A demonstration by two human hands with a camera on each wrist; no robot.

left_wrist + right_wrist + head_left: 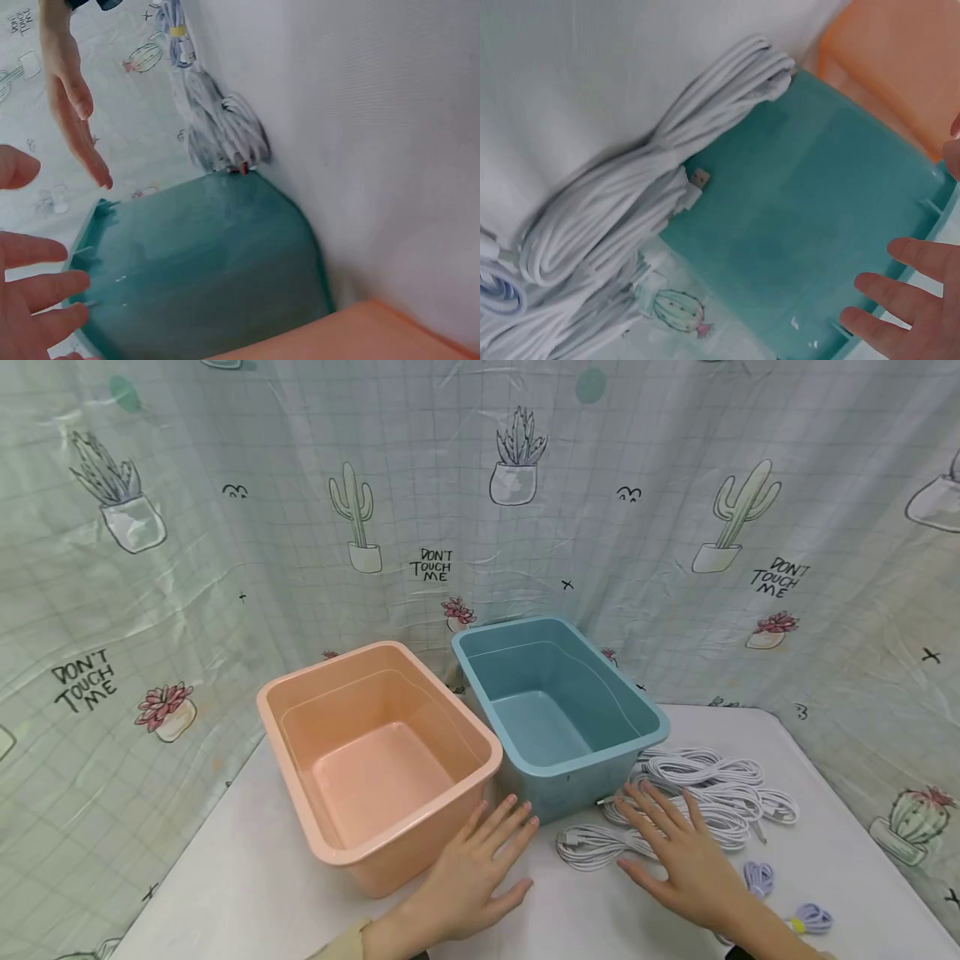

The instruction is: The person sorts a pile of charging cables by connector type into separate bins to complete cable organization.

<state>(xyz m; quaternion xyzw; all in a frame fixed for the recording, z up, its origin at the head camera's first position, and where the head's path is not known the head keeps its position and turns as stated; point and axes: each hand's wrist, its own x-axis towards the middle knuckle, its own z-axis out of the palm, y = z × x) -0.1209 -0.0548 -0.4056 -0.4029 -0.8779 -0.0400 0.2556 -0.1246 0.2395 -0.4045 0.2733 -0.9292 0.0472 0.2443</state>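
Note:
My left hand [480, 877], fingers spread and holding nothing, hovers in front of the peach plastic bin [390, 760], close to its near right corner. The right hand [686, 860] is also spread and bare, above bundles of white cable [697, 814] on the table. Beside the peach bin stands a blue-green bin [555, 727]; the insides of both show no contents. In the right wrist view, coiled white cables [622, 195] with a USB plug [700, 178] lie against the blue-green bin's outer wall. Two small lilac cable coils [759, 878] lie to the right of my right hand.
A white tabletop [585, 910] carries everything. Behind and on both sides hangs a pale curtain [285, 527] printed with cacti, its folds meeting the table edges. The two bins stand close together at the back.

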